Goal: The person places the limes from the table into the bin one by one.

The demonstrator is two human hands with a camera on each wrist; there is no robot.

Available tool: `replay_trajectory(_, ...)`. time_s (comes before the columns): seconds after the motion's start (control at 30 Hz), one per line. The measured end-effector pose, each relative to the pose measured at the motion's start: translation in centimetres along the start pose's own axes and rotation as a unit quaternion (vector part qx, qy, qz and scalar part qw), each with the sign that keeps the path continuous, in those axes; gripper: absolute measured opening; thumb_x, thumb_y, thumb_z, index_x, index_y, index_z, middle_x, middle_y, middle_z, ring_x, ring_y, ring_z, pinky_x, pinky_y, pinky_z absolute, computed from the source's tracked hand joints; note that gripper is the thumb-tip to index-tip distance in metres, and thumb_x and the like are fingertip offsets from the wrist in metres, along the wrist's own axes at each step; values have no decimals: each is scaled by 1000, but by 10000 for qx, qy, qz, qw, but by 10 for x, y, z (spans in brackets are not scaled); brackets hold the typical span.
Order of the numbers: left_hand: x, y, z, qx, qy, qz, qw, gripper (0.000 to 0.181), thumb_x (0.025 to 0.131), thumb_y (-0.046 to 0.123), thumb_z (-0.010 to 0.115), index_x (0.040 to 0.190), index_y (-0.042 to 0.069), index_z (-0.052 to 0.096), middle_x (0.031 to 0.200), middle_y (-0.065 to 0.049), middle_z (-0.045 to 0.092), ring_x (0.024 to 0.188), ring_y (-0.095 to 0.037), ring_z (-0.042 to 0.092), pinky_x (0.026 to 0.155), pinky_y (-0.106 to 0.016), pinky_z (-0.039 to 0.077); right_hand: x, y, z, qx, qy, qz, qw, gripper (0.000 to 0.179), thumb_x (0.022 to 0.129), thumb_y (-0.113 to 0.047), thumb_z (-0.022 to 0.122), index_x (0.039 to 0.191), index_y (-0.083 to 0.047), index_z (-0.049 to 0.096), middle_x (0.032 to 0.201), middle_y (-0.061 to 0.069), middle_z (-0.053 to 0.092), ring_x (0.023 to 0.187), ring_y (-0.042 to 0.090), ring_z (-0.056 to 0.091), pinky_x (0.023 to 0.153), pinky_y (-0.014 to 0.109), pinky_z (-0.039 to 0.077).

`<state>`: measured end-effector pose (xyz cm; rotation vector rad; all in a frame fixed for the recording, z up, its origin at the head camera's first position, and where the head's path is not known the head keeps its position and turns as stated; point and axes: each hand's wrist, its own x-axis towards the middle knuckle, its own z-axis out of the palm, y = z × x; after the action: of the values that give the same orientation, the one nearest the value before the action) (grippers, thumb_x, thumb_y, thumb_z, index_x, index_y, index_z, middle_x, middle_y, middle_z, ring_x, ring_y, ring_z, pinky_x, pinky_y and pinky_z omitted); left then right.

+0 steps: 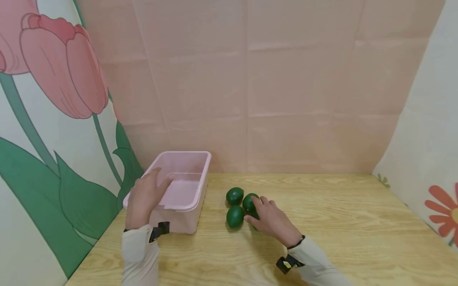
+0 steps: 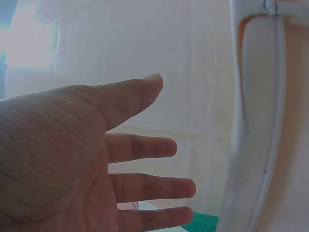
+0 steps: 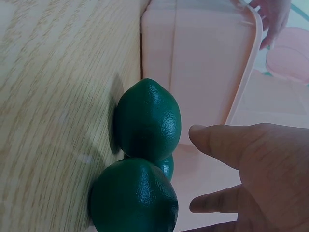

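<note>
Several dark green limes (image 1: pixel 235 217) lie close together on the table, right of a pink plastic bin (image 1: pixel 179 222). My right hand (image 1: pixel 273 220) is over the right side of this group and partly hides a lime under it. From the right wrist, the thumb and fingers (image 3: pixel 217 199) look extended, with a small gap between the thumb and the nearer limes (image 3: pixel 148 121). At the left, my left hand (image 1: pixel 143 194) hovers by the bin's near left rim. Its fingers (image 2: pixel 149 186) are straight and spread, holding nothing, with the bin's edge (image 2: pixel 260 121) beside them.
The wood-grain table (image 1: pixel 322 222) extends to the right of the limes. A pink sheet (image 1: pixel 286 99) hangs behind it. Flower-printed cloths stand along the left (image 1: pixel 64 71) and right (image 1: pixel 425 139) sides.
</note>
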<state>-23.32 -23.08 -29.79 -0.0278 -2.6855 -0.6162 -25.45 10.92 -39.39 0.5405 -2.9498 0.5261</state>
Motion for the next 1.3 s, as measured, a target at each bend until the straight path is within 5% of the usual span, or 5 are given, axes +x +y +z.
replay_trajectory(0.63,0,-13,-4,36,-104,-372,9992,63,101,37,54,145,-7,42,132,-36,54,109,-50,59,88,-63,47,2,3,3,-3,-150,99,9998,66,93,-41,69,142,-1,48,130,26,54,113,45,55,82,54,53)
replay_trajectory(1.3,-5,-27,-8,-19,-48,-382,9993,58,102,39,52,138,-5,48,126,-33,59,105,-48,60,86,-62,47,2,6,6,87,-354,201,9991,69,94,-43,68,144,0,46,135,30,51,118,47,53,83,57,52)
